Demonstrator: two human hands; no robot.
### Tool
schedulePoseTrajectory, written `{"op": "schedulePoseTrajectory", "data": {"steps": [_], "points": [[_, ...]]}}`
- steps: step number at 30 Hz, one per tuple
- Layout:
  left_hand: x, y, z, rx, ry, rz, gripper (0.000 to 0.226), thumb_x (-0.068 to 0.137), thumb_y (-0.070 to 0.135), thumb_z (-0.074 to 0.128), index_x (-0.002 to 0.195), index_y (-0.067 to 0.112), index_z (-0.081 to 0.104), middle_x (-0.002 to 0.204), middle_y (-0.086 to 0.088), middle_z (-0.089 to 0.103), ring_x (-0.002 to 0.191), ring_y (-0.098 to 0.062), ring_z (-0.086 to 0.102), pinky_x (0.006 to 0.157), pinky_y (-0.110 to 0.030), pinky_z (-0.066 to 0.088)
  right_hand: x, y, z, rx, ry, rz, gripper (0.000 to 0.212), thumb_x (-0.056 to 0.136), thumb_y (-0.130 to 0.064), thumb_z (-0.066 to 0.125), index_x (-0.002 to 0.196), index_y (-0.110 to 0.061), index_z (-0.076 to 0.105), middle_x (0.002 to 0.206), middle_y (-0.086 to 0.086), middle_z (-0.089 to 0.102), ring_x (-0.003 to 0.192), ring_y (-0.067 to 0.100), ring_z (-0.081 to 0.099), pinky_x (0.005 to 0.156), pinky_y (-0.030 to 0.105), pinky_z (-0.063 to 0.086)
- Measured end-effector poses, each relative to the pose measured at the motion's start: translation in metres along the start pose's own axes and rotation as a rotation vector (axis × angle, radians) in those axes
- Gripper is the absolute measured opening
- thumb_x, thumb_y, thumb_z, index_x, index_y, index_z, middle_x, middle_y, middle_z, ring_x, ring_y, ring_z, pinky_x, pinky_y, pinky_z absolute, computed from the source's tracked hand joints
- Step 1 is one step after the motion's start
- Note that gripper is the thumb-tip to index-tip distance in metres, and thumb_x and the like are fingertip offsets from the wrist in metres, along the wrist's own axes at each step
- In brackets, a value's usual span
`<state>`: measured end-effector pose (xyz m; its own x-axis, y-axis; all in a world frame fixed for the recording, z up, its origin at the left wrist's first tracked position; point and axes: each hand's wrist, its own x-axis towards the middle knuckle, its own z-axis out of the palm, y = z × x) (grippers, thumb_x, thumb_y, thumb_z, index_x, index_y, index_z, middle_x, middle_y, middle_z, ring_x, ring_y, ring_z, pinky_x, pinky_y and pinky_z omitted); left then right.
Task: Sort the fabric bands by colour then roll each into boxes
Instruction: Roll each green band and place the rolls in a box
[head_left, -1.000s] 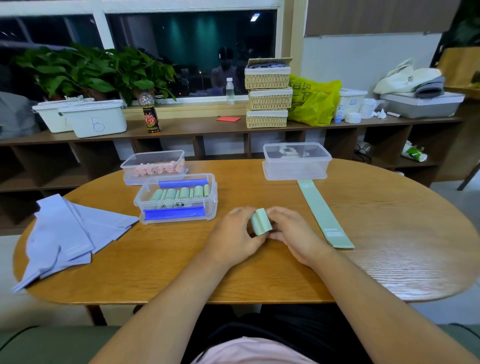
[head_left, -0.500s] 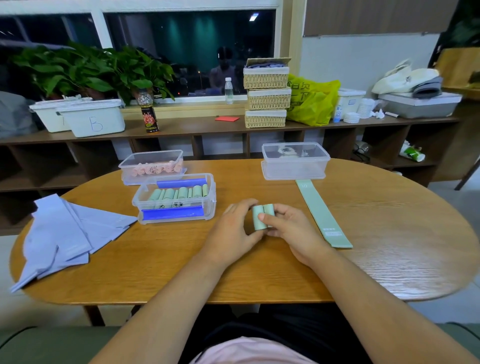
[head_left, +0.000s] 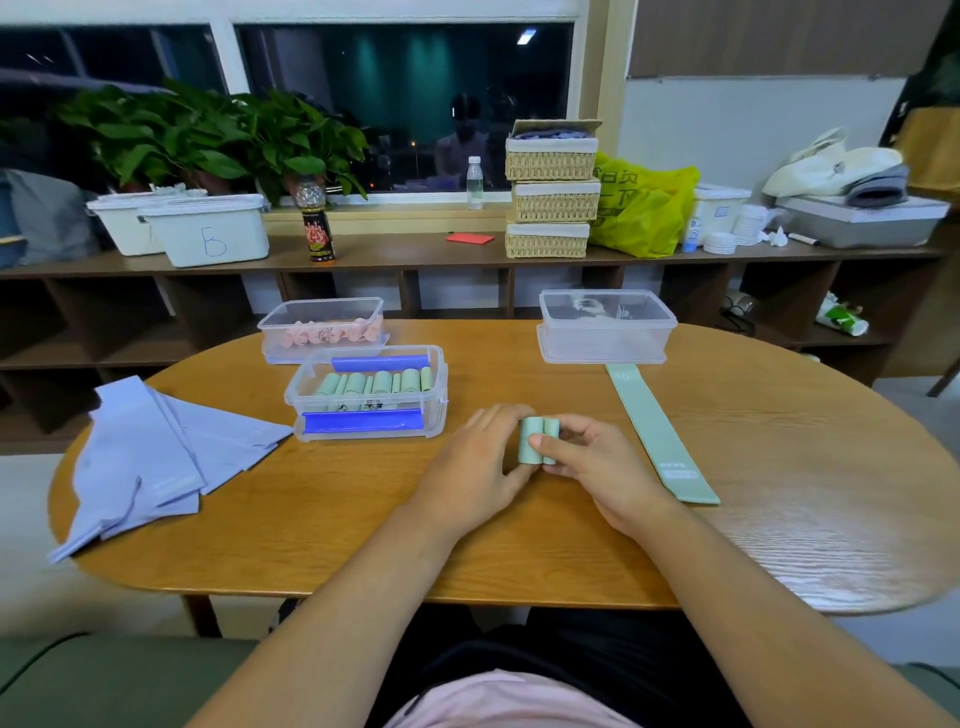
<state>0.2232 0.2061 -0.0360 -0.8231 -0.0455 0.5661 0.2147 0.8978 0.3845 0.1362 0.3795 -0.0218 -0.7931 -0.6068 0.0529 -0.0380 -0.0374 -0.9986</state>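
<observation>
Both bare forearms are stretched forward, and the left hand (head_left: 467, 462) and the right hand (head_left: 597, 465) are placed together, fingers curled on a green roll (head_left: 530, 439).

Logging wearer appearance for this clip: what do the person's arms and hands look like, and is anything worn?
The left arm and right arm are bare, with no sleeves in view. The left hand and right hand are ungloved, with no watch, bracelet or ring visible. A pink top shows at the bottom edge.

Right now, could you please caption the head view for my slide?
Left hand and right hand hold a rolled green band near the green-roll box.
</observation>
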Motion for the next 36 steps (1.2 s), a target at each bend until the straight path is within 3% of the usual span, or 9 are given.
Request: {"op": "schedulePoseTrajectory", "data": {"steps": [4,10,14,20,26,30,32,36], "points": [[-0.007,-0.017,-0.017,0.056,0.046,-0.003,0.064,0.090,0.029,0.079,0.148,0.023,0.052,0.144,0.009,0.057,0.136,-0.009,0.049,0.116,-0.031,0.042,0.001,-0.001,-0.002,0.071,0.013,0.043,0.030,0.092,-0.021,0.082,0.122,-0.017,0.077,0.114,0.007,0.079,0.114,0.024,0.074,0.101,0.041,0.059],[-0.030,-0.060,-0.067,0.148,0.221,-0.135,0.036,0.093,0.028,0.075,0.127,0.024,0.065,0.128,0.010,0.063,0.128,-0.008,0.052,0.109,-0.024,0.040,0.004,-0.016,0.010,0.078,-0.002,0.053,0.035,0.094,-0.017,0.080,0.128,-0.014,0.072,0.116,0.007,0.079,0.114,0.023,0.074,0.100,0.041,0.060],[-0.043,-0.093,-0.098,0.246,0.269,-0.296,0.031,0.096,0.024,0.070,0.127,0.024,0.065,0.129,0.007,0.064,0.126,-0.011,0.053,0.107,-0.036,0.049,0.015,-0.042,0.037,0.022,-0.055,0.000,0.034,0.097,-0.015,0.076,0.130,-0.023,0.069,0.115,0.009,0.077,0.109,0.022,0.076,0.094,0.039,0.062],[-0.046,-0.102,-0.105,0.269,0.272,-0.395,0.032,0.097,0.020,0.067,0.128,0.026,0.067,0.131,0.008,0.066,0.128,-0.015,0.054,0.112,-0.040,0.044,0.051,-0.089,0.088,-0.233,-0.114,-0.115,0.027,0.099,-0.013,0.073,0.124,-0.024,0.071,0.112,0.015,0.075,0.101,0.022,0.077,0.089,0.037,0.065],[-0.047,-0.105,-0.105,0.229,0.361,-0.478,0.037,0.093,0.017,0.067,0.130,0.025,0.065,0.133,0.006,0.065,0.130,-0.018,0.053,0.115,-0.043,0.041,0.108,-0.116,0.145,-0.554,-0.029,-0.106,0.020,0.088,-0.018,0.080,0.107,-0.024,0.075,0.095,0.002,0.077,0.086,0.023,0.078,0.088,0.048,0.064],[-0.049,-0.110,-0.105,0.227,0.389,-0.556,0.034,0.093,0.017,0.065,0.125,0.027,0.066,0.130,0.008,0.066,0.130,-0.018,0.052,0.113,-0.043,0.041,0.130,-0.115,0.177,-0.805,-0.072,0.002,0.011,0.085,-0.016,0.079,0.094,-0.013,0.074,0.081,0.005,0.076,0.078,0.022,0.078,0.079,0.040,0.066],[-0.048,-0.111,-0.104,0.230,0.386,-0.560,0.034,0.093,0.018,0.065,0.125,0.029,0.066,0.130,0.010,0.065,0.131,-0.016,0.050,0.114,-0.042,0.040,0.135,-0.112,0.189,-0.921,-0.106,0.068,0.010,0.087,-0.015,0.077,0.081,-0.010,0.071,0.070,0.004,0.072,0.063,0.018,0.072,0.063,0.029,0.061],[-0.048,-0.113,-0.104,0.227,0.375,-0.573,0.034,0.094,0.020,0.064,0.126,0.031,0.065,0.130,0.011,0.064,0.131,-0.015,0.050,0.114,-0.043,0.041,0.136,-0.106,0.200,-1.050,-0.131,0.164,0.018,0.090,-0.016,0.079,0.080,-0.013,0.064,0.079,0.005,0.067,0.066,0.017,0.060,0.058,0.027,0.048]]}}
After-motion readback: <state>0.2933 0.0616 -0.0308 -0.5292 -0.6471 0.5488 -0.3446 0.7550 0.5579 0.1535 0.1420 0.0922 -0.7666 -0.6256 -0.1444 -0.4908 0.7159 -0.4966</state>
